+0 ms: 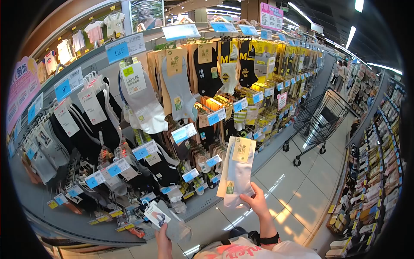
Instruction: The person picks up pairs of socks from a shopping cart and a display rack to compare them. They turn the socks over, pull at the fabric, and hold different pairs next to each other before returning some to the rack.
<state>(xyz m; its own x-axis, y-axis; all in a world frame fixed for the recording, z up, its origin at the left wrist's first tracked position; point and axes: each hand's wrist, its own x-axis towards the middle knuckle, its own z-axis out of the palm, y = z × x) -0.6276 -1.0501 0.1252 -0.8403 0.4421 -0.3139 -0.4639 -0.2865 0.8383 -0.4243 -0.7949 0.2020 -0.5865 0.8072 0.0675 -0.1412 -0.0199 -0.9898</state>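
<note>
My right hand (255,199) grips a pack of light grey socks (240,175) by its lower end, with the beige card label facing me. Lower down, my left hand (163,236) is closed on a second pack of grey socks (177,228), whose white card shows a picture of feet. Both packs are held out in front of the sock rack. A hanging pair of grey socks (176,86) with a similar beige label is on the upper row. Beside it hang black socks (206,71) and, further left, grey and white socks (144,101).
Blue price tags (184,133) stick out from the rack's hooks. A black shopping cart (319,116) stands in the tiled aisle (297,190) to the right. Another stocked shelf (375,185) lines the far right. People (340,71) are further down the aisle.
</note>
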